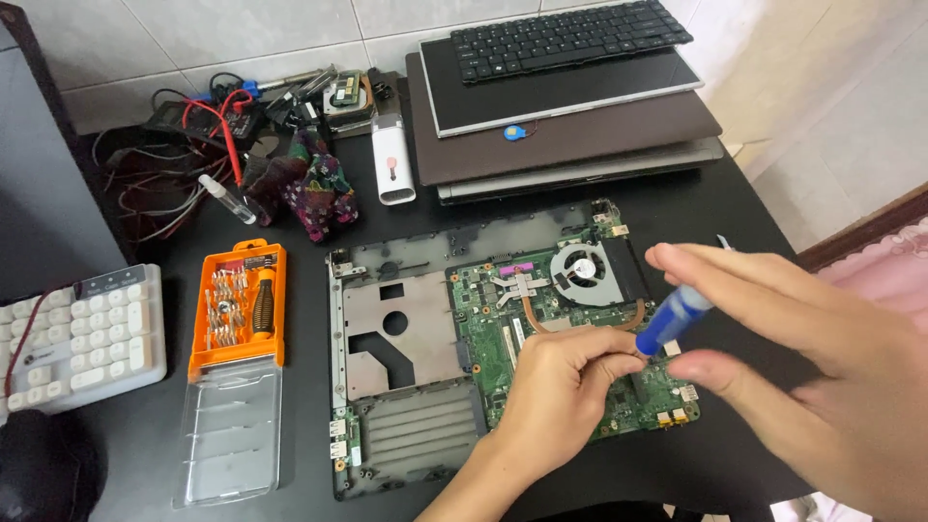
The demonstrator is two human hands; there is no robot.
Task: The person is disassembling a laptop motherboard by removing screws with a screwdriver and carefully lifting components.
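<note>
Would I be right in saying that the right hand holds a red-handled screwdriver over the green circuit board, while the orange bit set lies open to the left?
Not quite: the handle is blue, not red. The head view shows the right hand holding a blue-handled screwdriver over the green circuit board, and the orange bit set does lie open to the left.

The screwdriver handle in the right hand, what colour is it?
Blue; the screwdriver handle shows best in the head view, held by the right hand over the green motherboard.
</note>
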